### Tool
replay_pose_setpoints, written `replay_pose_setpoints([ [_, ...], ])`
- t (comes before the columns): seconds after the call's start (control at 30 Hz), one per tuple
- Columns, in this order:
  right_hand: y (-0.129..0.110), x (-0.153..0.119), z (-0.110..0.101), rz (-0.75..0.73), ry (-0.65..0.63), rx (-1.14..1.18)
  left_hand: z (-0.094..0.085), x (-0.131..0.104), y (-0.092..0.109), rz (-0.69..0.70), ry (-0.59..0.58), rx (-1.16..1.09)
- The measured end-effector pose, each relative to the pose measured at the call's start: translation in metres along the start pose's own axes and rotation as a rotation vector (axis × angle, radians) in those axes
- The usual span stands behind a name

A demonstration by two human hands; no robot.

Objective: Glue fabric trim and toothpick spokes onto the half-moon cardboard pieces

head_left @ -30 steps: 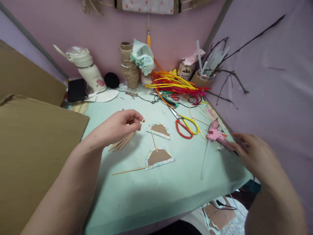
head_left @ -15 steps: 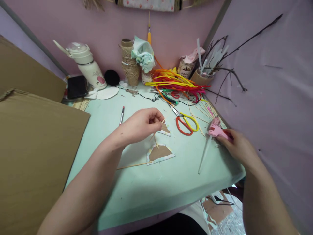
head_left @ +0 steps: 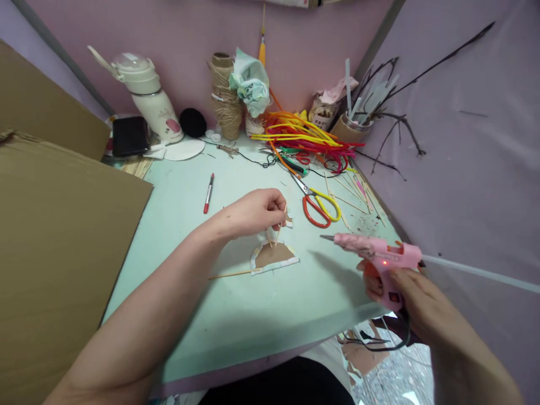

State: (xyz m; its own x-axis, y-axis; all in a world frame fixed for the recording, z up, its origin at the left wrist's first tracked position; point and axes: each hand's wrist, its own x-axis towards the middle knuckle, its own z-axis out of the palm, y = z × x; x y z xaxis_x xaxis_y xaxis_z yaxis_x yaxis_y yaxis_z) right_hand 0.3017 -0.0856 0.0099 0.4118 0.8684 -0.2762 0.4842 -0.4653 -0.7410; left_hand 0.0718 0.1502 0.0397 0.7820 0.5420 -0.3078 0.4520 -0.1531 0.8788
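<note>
Thin stick (head_left: 278, 233) pinched, glue gun (head_left: 360, 245) just lifted.
My left hand (head_left: 264, 212) pinches it around twelve o'clock from the near cardboard half-circle (head_left: 270, 256); towards three o'clock, my right hand (head_left: 417, 292) grips the raised glue gun, nozzle towards nine, so both hands are occupied.

The glue gun (head_left: 378, 247) looks smooth plastic, scissor blades (head_left: 301, 185) glossy metal, twine (head_left: 228, 101) rough.
</note>
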Motion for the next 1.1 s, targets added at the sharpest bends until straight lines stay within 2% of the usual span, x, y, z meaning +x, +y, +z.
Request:
replay_pose_setpoints([
  [0.07,-0.006,-0.007,0.009,0.041,-0.161,0.134,0.001,0.001,-0.001,0.0,-0.02,0.007],
  [0.13,-0.011,-0.012,0.015,0.059,-0.225,0.146,0.002,0.002,-0.003,0.005,-0.03,0.003],
  [0.37,-0.017,-0.017,0.025,0.01,-0.209,-0.085,0.008,0.004,-0.007,0.011,-0.1,0.06],
  [0.67,-0.012,-0.019,0.03,-0.012,-0.23,-0.099,0.019,0.005,-0.008,-0.066,-0.198,-0.032],
  [1.1,-0.018,-0.016,0.034,-0.066,-0.211,-0.175,0.024,0.01,-0.016,-0.096,-0.233,0.106],
])
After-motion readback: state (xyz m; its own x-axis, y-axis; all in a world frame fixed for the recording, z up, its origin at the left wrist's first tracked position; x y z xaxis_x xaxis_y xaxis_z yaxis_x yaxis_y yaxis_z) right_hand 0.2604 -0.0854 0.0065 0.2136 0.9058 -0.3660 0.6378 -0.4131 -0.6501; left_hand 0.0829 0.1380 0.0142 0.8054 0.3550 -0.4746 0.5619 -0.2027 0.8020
